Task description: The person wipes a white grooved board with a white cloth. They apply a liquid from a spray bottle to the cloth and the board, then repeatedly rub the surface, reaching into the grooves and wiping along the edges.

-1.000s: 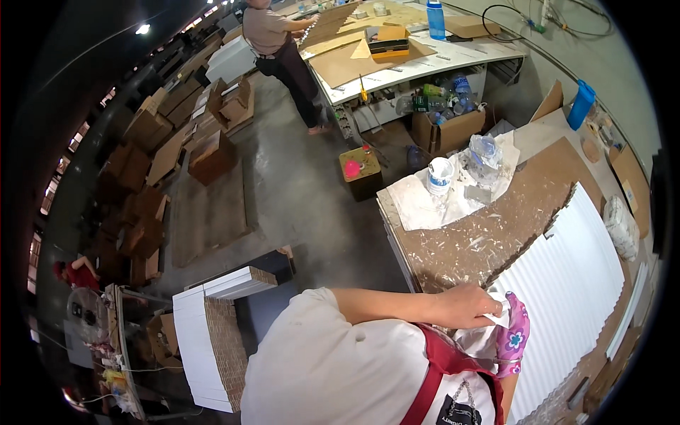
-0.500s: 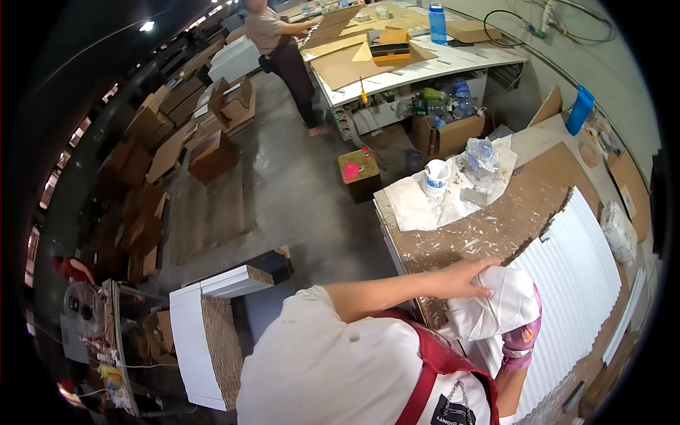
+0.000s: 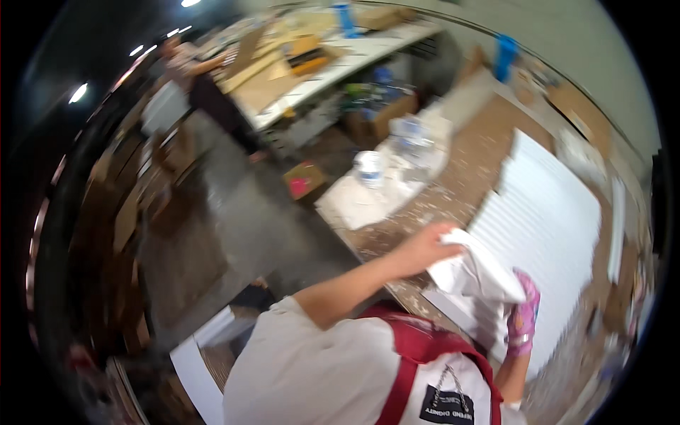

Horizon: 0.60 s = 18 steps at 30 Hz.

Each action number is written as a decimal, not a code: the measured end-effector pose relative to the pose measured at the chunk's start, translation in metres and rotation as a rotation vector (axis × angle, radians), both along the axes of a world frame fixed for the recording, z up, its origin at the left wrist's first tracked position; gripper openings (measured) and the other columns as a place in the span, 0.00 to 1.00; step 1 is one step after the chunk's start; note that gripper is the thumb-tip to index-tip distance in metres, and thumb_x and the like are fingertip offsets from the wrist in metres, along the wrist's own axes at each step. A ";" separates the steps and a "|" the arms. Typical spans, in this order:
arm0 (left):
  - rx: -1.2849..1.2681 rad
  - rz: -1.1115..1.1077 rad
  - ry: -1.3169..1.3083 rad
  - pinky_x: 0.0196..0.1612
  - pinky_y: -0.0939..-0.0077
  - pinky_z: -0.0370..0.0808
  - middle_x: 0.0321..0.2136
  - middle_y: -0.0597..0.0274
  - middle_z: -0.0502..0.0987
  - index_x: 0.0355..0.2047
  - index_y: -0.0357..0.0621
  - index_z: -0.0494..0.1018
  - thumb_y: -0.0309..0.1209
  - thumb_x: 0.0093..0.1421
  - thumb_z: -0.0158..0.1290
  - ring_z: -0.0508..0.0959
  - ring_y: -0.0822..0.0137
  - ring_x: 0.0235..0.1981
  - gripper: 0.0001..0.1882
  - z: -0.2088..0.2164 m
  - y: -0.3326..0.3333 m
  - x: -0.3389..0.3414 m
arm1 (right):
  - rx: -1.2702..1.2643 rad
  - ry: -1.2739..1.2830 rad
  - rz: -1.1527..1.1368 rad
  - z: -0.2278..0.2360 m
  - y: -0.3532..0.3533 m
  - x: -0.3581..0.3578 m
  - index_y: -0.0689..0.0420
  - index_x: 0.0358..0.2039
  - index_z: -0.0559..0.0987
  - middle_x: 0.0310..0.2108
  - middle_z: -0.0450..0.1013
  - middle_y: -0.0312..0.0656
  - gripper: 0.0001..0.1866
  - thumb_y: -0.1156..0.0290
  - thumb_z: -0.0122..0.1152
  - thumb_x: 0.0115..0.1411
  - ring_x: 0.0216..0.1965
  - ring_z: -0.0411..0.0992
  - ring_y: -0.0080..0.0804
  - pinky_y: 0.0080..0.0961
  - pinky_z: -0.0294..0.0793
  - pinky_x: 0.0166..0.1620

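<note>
My left hand (image 3: 433, 244) is bare and pinches the upper corner of a white cloth (image 3: 476, 273). Folds run through the cloth as it spans from there to my right hand (image 3: 523, 308), which wears a pink patterned glove and grips the lower right end; its fingertips are partly covered by the fabric. Under and beyond the cloth, a batch of long white strips (image 3: 549, 202) lies side by side on the brown workbench (image 3: 489, 149). The cloth hides the near left part of these strips.
A white tub (image 3: 368, 168) and a clear plastic bottle (image 3: 411, 138) stand on a stained white sheet (image 3: 354, 205) at the bench's left. A blue bottle (image 3: 505, 57) stands farther back. Across the aisle, another person (image 3: 205, 85) works at a table. White boards (image 3: 198, 382) are stacked lower left.
My left hand has gone from resting over the bunched cloth to pinching its corner, and the cloth is now more spread between both hands. My view has turned, shifting the surroundings leftward.
</note>
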<state>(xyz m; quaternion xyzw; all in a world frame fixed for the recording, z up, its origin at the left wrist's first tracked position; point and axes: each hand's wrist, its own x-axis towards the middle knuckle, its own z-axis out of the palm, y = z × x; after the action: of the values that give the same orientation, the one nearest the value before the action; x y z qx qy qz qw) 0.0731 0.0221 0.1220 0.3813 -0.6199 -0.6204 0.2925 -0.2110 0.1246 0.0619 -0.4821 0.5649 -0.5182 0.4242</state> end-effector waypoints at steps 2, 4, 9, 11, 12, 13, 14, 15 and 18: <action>0.051 -0.021 -0.031 0.43 0.81 0.70 0.38 0.64 0.74 0.48 0.38 0.68 0.29 0.57 0.57 0.71 0.78 0.40 0.20 0.012 0.001 0.015 | -0.242 0.446 -0.036 0.024 -0.003 0.008 0.65 0.52 0.69 0.50 0.70 0.45 0.29 0.54 0.52 0.58 0.52 0.67 0.33 0.29 0.65 0.54; -0.132 -0.286 -0.224 0.51 0.76 0.66 0.46 0.61 0.71 0.53 0.41 0.64 0.24 0.54 0.56 0.68 0.73 0.49 0.25 0.023 -0.016 0.013 | -0.303 0.423 -0.127 0.035 -0.002 0.006 0.64 0.54 0.67 0.51 0.69 0.47 0.27 0.58 0.49 0.59 0.53 0.67 0.36 0.32 0.66 0.56; -0.166 -0.388 0.067 0.64 0.58 0.48 0.61 0.56 0.55 0.63 0.46 0.49 0.35 0.58 0.44 0.54 0.63 0.64 0.33 -0.009 -0.032 -0.073 | -0.244 -0.808 0.018 0.064 0.021 0.016 0.62 0.57 0.64 0.55 0.65 0.52 0.23 0.68 0.43 0.62 0.54 0.67 0.44 0.42 0.67 0.57; 0.239 -0.293 0.132 0.63 0.64 0.54 0.62 0.55 0.55 0.64 0.46 0.49 0.43 0.64 0.44 0.56 0.59 0.63 0.32 -0.022 -0.012 -0.111 | -0.138 -1.121 0.078 0.063 0.031 0.024 0.61 0.58 0.63 0.55 0.65 0.50 0.24 0.66 0.44 0.62 0.54 0.66 0.42 0.42 0.65 0.58; 0.357 -0.342 0.135 0.58 0.63 0.62 0.59 0.56 0.60 0.63 0.46 0.53 0.45 0.64 0.44 0.62 0.59 0.59 0.31 -0.025 0.001 -0.114 | -0.210 -1.034 0.098 0.050 0.026 0.031 0.60 0.58 0.64 0.53 0.67 0.47 0.25 0.67 0.50 0.61 0.53 0.67 0.37 0.37 0.67 0.55; 0.499 -0.459 0.115 0.54 0.62 0.70 0.56 0.56 0.65 0.61 0.46 0.57 0.47 0.64 0.43 0.68 0.58 0.55 0.30 -0.044 0.006 -0.122 | -0.284 -0.932 0.059 0.037 0.032 0.029 0.60 0.57 0.65 0.51 0.68 0.43 0.26 0.69 0.55 0.59 0.51 0.67 0.31 0.32 0.69 0.53; 0.629 -0.427 0.270 0.54 0.61 0.69 0.55 0.56 0.66 0.60 0.45 0.58 0.44 0.62 0.47 0.68 0.57 0.54 0.29 -0.075 -0.014 -0.106 | -0.350 -0.852 0.072 0.035 0.028 0.036 0.59 0.57 0.65 0.50 0.70 0.40 0.28 0.70 0.61 0.57 0.49 0.68 0.25 0.27 0.70 0.51; 0.765 -0.424 0.416 0.55 0.60 0.68 0.54 0.55 0.66 0.59 0.45 0.60 0.40 0.60 0.51 0.69 0.56 0.54 0.28 -0.108 -0.028 -0.100 | -0.449 -0.599 -0.031 0.032 0.037 0.032 0.60 0.56 0.67 0.49 0.70 0.38 0.24 0.68 0.59 0.59 0.49 0.67 0.23 0.24 0.69 0.51; -0.091 -0.473 -0.055 0.51 0.57 0.72 0.54 0.53 0.67 0.57 0.45 0.62 0.42 0.57 0.55 0.71 0.53 0.51 0.30 -0.083 0.003 -0.135 | -0.629 -0.057 -0.397 0.010 0.075 0.014 0.62 0.48 0.71 0.47 0.70 0.45 0.17 0.62 0.45 0.66 0.49 0.68 0.35 0.30 0.67 0.52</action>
<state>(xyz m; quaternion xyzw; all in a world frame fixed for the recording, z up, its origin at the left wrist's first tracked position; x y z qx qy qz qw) -0.0622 0.0249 0.0387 0.2288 -0.7269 -0.6325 0.1387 -0.1969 0.1994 0.0714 -0.4553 0.4484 -0.7519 0.1622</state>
